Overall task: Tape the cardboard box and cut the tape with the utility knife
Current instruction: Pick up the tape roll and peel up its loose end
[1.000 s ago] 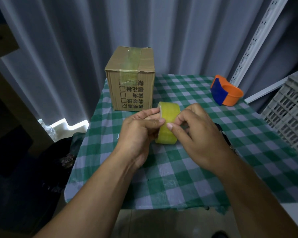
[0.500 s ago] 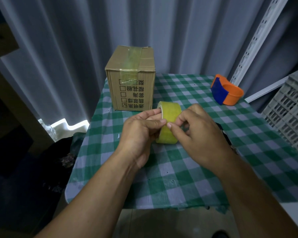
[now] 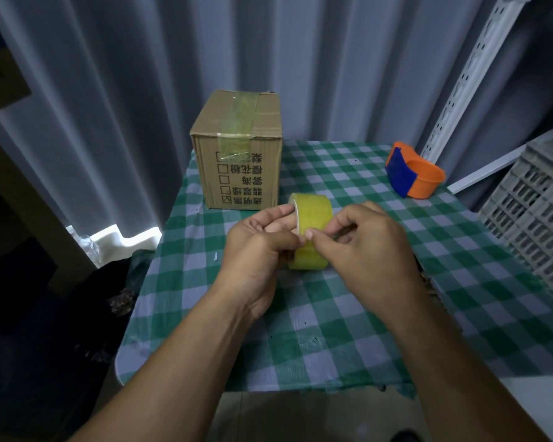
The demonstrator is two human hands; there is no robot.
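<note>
Both hands meet over the middle of the counter (image 3: 348, 330), which wears a green and white checked cloth. The left hand (image 3: 259, 247) grips a yellowish tape roll (image 3: 313, 215) held on edge: its fingers (image 3: 275, 215) run up against the roll's left face toward the core, curled closed around it. The right hand (image 3: 364, 247) comes in from the other side, its thumb and forefinger pinched together on the roll's outer band, thumb tip touching the tape surface right beside the left thumb; whether a loose tape end lies between them cannot be told.

Beyond the left fingers, near but not touching, stands the cardboard box (image 3: 240, 154), upright at the counter's far left corner, with a strip of tape already over its top seam and printed characters on its front. Well beyond the right fingers, toward the far right edge, sits an orange and blue tape dispenser (image 3: 415, 178). A grey plastic crate (image 3: 537, 224) stands off the counter's right side.
</note>
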